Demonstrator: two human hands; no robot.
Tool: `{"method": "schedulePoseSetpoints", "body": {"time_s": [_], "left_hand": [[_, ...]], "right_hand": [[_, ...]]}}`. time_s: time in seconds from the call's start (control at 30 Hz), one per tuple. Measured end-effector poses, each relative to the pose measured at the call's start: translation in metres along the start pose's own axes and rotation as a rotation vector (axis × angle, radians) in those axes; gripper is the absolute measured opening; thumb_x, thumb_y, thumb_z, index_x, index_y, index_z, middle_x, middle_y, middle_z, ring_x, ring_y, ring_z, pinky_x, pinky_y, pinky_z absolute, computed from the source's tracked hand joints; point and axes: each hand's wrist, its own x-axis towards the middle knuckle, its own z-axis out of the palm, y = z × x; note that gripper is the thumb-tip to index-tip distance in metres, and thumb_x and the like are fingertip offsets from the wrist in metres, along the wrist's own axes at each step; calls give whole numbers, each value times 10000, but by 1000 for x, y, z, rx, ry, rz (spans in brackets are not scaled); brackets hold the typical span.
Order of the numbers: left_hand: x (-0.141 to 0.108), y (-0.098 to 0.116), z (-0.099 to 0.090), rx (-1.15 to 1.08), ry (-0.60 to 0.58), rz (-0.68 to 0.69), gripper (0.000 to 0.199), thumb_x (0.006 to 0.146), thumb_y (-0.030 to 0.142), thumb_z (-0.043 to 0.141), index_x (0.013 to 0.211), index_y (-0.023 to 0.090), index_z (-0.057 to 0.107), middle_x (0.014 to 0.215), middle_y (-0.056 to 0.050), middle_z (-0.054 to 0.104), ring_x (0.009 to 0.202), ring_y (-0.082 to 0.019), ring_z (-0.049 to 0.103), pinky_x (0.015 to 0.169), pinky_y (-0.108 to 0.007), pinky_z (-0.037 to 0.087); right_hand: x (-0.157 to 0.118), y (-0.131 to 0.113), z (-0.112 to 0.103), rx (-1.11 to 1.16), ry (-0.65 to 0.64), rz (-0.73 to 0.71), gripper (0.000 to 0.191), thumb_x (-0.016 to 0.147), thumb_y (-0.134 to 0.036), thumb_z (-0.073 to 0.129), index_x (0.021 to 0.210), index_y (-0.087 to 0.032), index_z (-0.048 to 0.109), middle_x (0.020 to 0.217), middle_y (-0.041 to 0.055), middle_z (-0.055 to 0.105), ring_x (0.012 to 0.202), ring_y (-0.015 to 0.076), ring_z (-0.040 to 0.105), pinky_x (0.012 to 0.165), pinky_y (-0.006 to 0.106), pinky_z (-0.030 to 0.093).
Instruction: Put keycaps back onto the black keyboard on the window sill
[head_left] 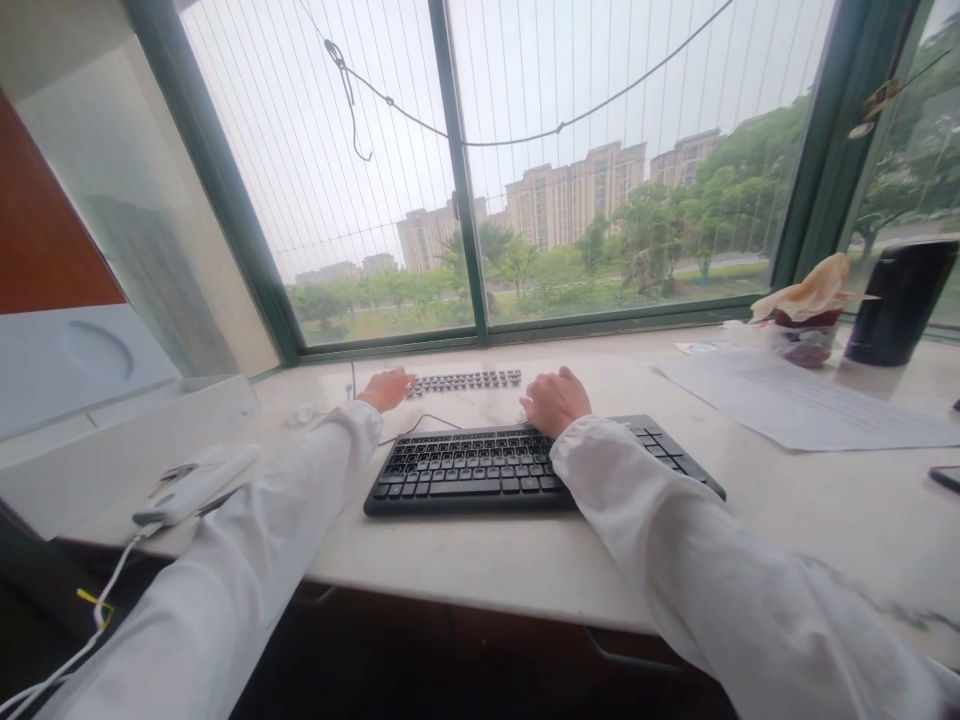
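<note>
A black keyboard (480,470) lies on the pale countertop in front of me. Its front rows carry keycaps; the rows further back look like bare sockets. Behind it, small keycaps (469,381) stand in neat rows near the window. My left hand (388,388) is at the left end of these rows, fingers bent together and fingertips by the keycaps. Over the keyboard's back edge, right of the rows, is my right hand (556,402), with curled fingers and the thumb side turned left. Whatever either hand pinches is too small to make out.
A cable (424,420) runs behind the keyboard. To the left lie a white power bank (199,485) with a white cord and a long white box (135,445). Printed paper (795,400), a dark tumbler (900,300) and a cloth-topped cup (806,335) are to the right.
</note>
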Motion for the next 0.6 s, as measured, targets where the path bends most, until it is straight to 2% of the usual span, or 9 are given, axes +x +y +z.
{"method": "schedulePoseSetpoints", "body": {"time_s": [0.2,0.37,0.6], "left_hand": [[19,7,14,35,2,53,287,880,324,521,1139,309,642,1196,-70,578,1019,-229,597,903,-348,441],[26,12,18,71,14,85,273,864,253,533,1104,283,660,1168,-85,593,1002,-240,601,880,-354,443],[28,12,17,95,27,93,232,830,207,568,1021,232,697,1124,-119,622,968,-252,620,849,-362,452]], "right_hand": [[2,0,1,-14,-24,11,347,902,-327,451,839,-122,723,918,129,708,860,226,629,901,383,293],[2,-1,2,-5,-38,7,352,909,-324,439,840,-124,721,925,137,706,871,226,629,905,385,286],[2,-4,0,50,-45,24,467,935,-457,405,824,-135,724,920,133,714,876,230,636,945,396,292]]}}
